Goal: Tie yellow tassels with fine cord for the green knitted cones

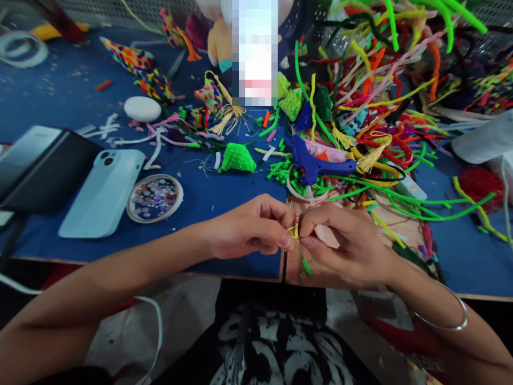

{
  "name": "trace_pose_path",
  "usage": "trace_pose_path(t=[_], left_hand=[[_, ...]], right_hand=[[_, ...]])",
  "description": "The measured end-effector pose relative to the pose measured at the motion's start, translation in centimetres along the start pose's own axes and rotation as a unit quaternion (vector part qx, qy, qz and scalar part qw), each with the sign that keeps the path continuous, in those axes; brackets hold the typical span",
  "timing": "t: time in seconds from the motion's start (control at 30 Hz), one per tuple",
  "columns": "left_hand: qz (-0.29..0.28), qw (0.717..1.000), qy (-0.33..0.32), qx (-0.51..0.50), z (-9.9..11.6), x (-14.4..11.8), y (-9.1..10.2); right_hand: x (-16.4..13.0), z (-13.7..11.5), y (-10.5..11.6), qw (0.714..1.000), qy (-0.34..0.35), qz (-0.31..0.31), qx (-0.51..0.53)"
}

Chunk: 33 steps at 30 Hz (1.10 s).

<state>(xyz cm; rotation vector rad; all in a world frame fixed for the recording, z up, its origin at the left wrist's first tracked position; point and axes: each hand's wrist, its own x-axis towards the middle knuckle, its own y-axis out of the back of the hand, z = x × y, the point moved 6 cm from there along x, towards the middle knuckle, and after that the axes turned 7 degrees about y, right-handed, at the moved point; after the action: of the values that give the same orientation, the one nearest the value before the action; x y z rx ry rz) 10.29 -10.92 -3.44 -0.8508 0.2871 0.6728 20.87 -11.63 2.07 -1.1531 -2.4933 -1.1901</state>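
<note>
In front of the glue gun (315, 166), the left hand (254, 224) and right hand (352, 235) fingertips pinch a thin yellow strand (296, 231); light, even tension seems best.

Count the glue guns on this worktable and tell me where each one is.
1: the blue glue gun lies just beyond the right hand. Any others could be hidden under the heaped fuzzy strips.

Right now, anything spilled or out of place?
Yes. Chopped green fuzzy pieces lie outside the round white dish by the blue plastic glue gun, with more inside, as if spilled. A stray green piece lies apart on the brown board, near the right hand.
</note>
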Motion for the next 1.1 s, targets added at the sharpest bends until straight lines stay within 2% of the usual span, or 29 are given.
trace_pose_path(t=[0.33,0.47,0.6,0.7,0.83,0.97,1.1], left_hand=[[0.001,1.000,-0.001,0.002,0.1,0.1,0.0],[0.004,1.000,-0.009,-0.002,0.2,0.0,0.1],[0.013,1.000,-0.009,-0.022,0.3,-0.1,0.4],[-0.002,0.999,-0.018,-0.039,0.4,-0.1,0.4],[-0.018,0.998,-0.028,-0.057,0.7,-0.1,0.2],[-0.014,0.998,-0.030,-0.062,0.8,-0.1,0.0],[0.006,0.998,-0.037,-0.045,0.7,-0.1,0.2]], right_hand=[[0.0,-0.2,0.1,1.000,0.012,0.021,-0.016],[0.0,0.5,0.0,0.996,-0.040,0.044,0.067],[-0.1,1.5,0.2,0.977,-0.111,0.089,0.158],[-0.2,2.4,0.8,0.960,-0.163,0.153,0.169],[-0.5,2.8,1.3,0.944,-0.173,0.210,0.188],[-0.6,2.2,1.1,0.946,-0.147,0.205,0.203],[-0.4,1.8,0.6,0.952,-0.140,0.162,0.218]])
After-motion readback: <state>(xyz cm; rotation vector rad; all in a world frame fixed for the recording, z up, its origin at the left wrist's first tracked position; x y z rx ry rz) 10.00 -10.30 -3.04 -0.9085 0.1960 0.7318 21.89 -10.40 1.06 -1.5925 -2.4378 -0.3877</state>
